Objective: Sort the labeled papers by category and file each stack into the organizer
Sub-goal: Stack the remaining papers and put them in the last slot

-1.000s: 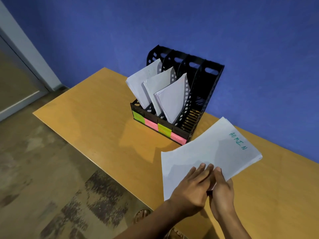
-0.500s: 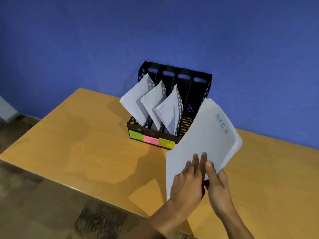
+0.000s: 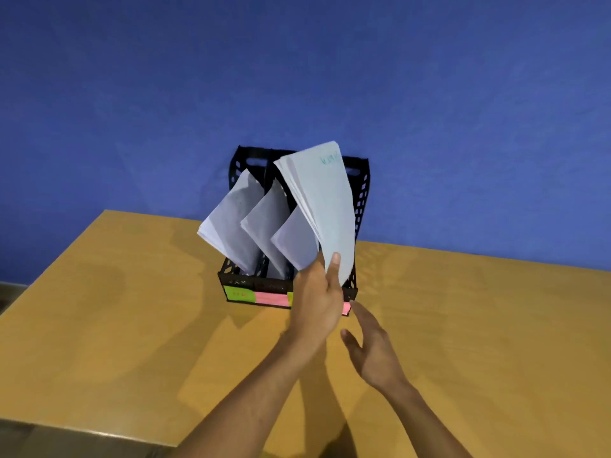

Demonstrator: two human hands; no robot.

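A black four-slot organizer (image 3: 362,193) stands at the table's far edge, with green and pink sticky labels (image 3: 254,296) along its front. Three white paper stacks lean out of its left slots: one at the left (image 3: 231,223), one in the middle (image 3: 267,223), one beside my hand (image 3: 294,241). My left hand (image 3: 317,302) grips the lower corner of a fourth stack (image 3: 325,206) with teal writing near its top, held upright over the rightmost slot. My right hand (image 3: 370,348) hovers open just below and right of it, holding nothing.
The wooden table (image 3: 132,325) stretches to both sides of the organizer. A blue wall (image 3: 297,77) rises right behind it. The table's near edge runs along the bottom left, with floor beyond it.
The stack has been lifted off the table and swung upright to the organizer's right slot. My right hand has let go of it and dropped back. The camera has turned toward the wall.
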